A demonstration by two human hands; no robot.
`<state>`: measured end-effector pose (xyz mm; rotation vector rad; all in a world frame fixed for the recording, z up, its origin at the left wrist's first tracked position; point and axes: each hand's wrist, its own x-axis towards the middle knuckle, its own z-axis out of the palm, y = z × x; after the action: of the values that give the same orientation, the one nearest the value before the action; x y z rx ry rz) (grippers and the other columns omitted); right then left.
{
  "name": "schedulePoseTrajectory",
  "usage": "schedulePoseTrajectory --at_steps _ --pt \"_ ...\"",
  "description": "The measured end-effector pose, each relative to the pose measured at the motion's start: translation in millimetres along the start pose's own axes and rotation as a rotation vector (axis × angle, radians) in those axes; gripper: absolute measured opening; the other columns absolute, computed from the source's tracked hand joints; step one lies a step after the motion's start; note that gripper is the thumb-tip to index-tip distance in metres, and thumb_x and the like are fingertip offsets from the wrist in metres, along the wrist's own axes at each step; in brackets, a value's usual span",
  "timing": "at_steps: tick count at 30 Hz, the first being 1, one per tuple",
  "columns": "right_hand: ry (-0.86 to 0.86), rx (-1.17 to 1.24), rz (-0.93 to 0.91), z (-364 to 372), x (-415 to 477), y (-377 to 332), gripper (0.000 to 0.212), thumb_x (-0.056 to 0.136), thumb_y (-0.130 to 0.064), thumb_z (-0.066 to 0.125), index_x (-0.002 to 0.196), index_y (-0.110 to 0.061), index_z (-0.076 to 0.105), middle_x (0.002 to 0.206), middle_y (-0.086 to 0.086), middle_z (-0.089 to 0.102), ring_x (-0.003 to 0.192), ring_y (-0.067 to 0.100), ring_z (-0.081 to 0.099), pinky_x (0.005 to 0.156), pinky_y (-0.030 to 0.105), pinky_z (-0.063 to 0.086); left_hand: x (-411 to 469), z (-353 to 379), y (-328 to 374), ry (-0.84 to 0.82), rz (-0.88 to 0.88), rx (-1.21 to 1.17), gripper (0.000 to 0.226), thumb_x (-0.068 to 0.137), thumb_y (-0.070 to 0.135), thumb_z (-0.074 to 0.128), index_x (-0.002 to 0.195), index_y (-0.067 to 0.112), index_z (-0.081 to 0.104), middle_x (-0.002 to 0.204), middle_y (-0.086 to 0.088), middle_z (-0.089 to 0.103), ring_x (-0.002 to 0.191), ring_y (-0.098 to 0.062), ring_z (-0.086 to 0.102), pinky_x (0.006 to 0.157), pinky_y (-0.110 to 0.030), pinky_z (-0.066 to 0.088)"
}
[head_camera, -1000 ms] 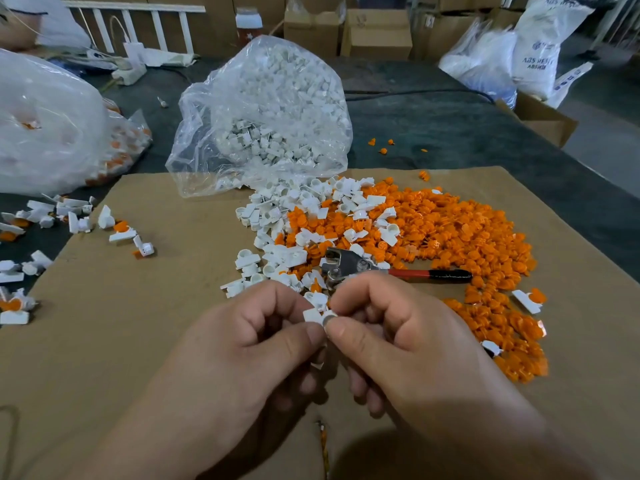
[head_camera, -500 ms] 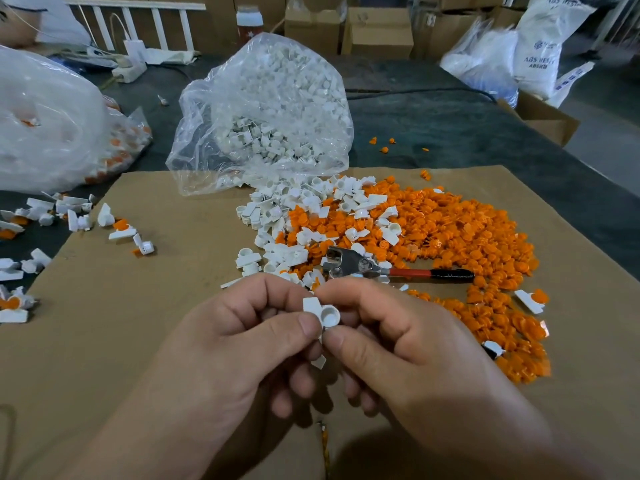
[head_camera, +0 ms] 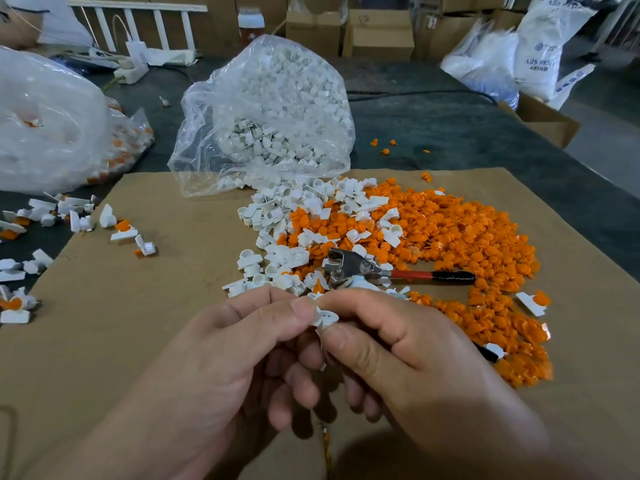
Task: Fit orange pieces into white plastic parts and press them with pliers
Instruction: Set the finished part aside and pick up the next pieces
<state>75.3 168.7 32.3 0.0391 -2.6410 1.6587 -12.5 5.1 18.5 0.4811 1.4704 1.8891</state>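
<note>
your left hand (head_camera: 221, 358) and right hand (head_camera: 408, 355) meet at 6 o'clock on the cardboard sheet (head_camera: 121, 323). each has thumb and forefinger closed on one small white part (head_camera: 326, 318), with the other fingers curled loosely underneath.

half a second ago the part's round cup faced up at you, open and empty. now you have rolled it between your fingertips, so a closed, rounded face shows instead. no orange is visible on it. a white sliver peeks out lower between your fingers; i cannot tell whether it belongs to the same part.

the pliers (head_camera: 356, 266) have not moved. they lie just past your knuckles at 12 o'clock, head toward you and red-and-black handle pointing to 3 o'clock, touched by neither hand. the orange pieces (head_camera: 467, 244) spread from 12 to 3 o'clock, and the loose white parts (head_camera: 287, 209) spill from the clear bag (head_camera: 266, 109) at 11 o'clock.

by my reading you are still checking or orienting the part. the fitting has not begun, one hand must let go to fetch an orange piece, and the pressing comes after that.
</note>
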Motion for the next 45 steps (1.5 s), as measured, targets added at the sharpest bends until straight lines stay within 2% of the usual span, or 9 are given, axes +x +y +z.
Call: schedulePoseTrajectory --at_steps 12,16,21,27,33,36,39,42,45 --pt "-0.008 -0.065 -0.042 -0.5 0.3 -0.5 0.019 0.093 -0.05 0.049 0.109 -0.044 0.057 0.082 -0.011 0.066 0.064 0.002 0.064 0.056 0.017 0.052 2.0 -8.0 -8.0 -0.042 -0.053 -0.032 0.023 0.083 0.027 0.064 0.063 0.017 0.07 0.054 -0.011 0.059 0.038 -0.016 0.056 0.037 -0.021 0.044" --pt "0.027 -0.096 -0.043 0.3 0.1 0.2 0.024 0.095 -0.038 0.055 0.116 -0.048 0.053 0.087 -0.012 0.065 0.069 0.004 0.065 0.061 0.019 0.053 1.8 -6.4 -12.1 0.06 0.054 0.08 0.021 0.057 0.032 0.077 0.067 0.016 0.068 0.054 -0.01 0.059 0.04 -0.019 0.056 0.036 -0.023 0.042" --pt "0.056 -0.115 -0.053 1.6 -2.4 0.2 0.036 0.092 -0.038 0.058 0.115 -0.062 0.046 0.086 -0.007 0.063 0.072 0.012 0.063 0.062 0.031 0.056 -0.5 -17.4 -28.7 0.168 0.361 0.513 0.036 0.079 0.055 0.073 0.098 0.024 0.068 0.061 -0.007 0.062 0.051 -0.035 0.055 0.044 -0.05 0.047" --pt "0.159 -0.245 -0.116 1.3 -0.9 2.8 0.035 0.086 -0.04 0.053 0.116 -0.056 0.046 0.092 -0.008 0.063 0.076 0.011 0.063 0.063 0.032 0.053 -2.3 -19.3 -32.9 0.163 0.439 0.587 0.045 0.086 0.061 0.067 0.108 0.022 0.066 0.067 -0.007 0.069 0.052 -0.03 0.06 0.043 -0.046 0.051" --pt "0.376 -0.596 -0.14 -9.9 0.1 9.4 0.01 0.092 -0.03 0.053 0.099 -0.037 0.056 0.078 -0.018 0.054 0.072 0.004 0.055 0.054 0.023 0.045 -0.4 -18.7 -29.2 0.155 0.408 0.503 0.043 0.083 0.062 0.069 0.104 0.024 0.066 0.081 -0.006 0.075 0.064 -0.031 0.07 0.052 -0.046 0.057" --pt "0.263 -0.816 -0.091 -10.1 1.6 6.8 0.014 0.093 -0.037 0.051 0.104 -0.032 0.06 0.09 -0.016 0.054 0.072 0.008 0.053 0.057 0.026 0.047 -0.8 -16.8 -26.5 0.153 0.366 0.452 0.043 0.078 0.064 0.071 0.098 0.026 0.068 0.082 -0.006 0.075 0.066 -0.035 0.07 0.051 -0.045 0.054" --pt "0.17 -0.907 -0.032 -7.4 1.5 6.3 0.036 0.094 -0.057 0.031 0.124 -0.041 0.041 0.1 -0.016 0.038 0.081 0.008 0.046 0.061 0.025 0.041 0.2 -12.6 -22.2 0.163 0.339 0.394 0.028 0.072 0.05 0.077 0.086 0.026 0.071 0.076 -0.007 0.073 0.064 -0.031 0.069 0.051 -0.039 0.053" --pt "0.103 -0.972 0.015 -4.0 2.6 4.5 0.043 0.095 -0.061 0.028 0.133 -0.042 0.025 0.099 -0.013 0.028 0.082 0.009 0.038 0.058 0.025 0.03 1.1 -2.7 -13.4 0.132 0.235 0.132 0.018 0.061 0.032 0.076 0.071 0.018 0.071 0.062 -0.014 0.066 0.051 -0.017 0.062 0.044 -0.023 0.048" --pt "0.036 -1.005 0.032 -0.6 4.1 4.4 0.04 0.097 -0.056 0.032 0.134 -0.039 0.026 0.105 -0.009 0.034 0.086 0.012 0.042 0.059 0.028 0.028 2.7 4.3 -8.3 0.145 0.117 -0.077 0.024 0.049 0.025 0.077 0.068 0.012 0.071 0.058 -0.014 0.058 0.045 -0.018 0.057 0.037 -0.023 0.044"
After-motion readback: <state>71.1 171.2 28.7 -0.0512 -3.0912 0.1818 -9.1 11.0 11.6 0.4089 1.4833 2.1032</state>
